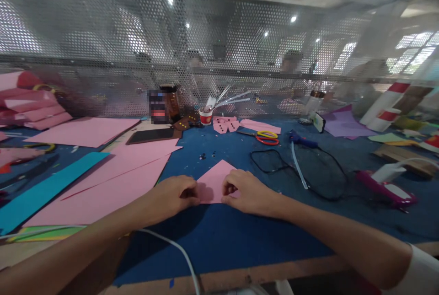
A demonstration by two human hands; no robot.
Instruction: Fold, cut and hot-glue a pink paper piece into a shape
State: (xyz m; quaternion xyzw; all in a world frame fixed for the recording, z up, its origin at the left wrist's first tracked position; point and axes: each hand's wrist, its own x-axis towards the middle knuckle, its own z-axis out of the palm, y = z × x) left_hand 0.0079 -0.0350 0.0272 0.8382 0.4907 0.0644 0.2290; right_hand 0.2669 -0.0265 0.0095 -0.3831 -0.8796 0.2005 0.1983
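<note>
A piece of pink paper with a pointed top lies on the blue table mat in front of me. My left hand pinches its lower left corner between thumb and curled fingers. At the lower right of the same paper, my right hand is closed with fingers curled and the thumb at the bottom edge. The paper's left and right corners are partly hidden by my hands. Beyond it lie spotted pink paper cutouts and scissors with yellow and red handles.
Large pink sheets and a teal strip cover the left side. To the right rest a blue glue gun with its cord and a magenta power strip. A paper cup stands before the perforated metal screen; people are behind it.
</note>
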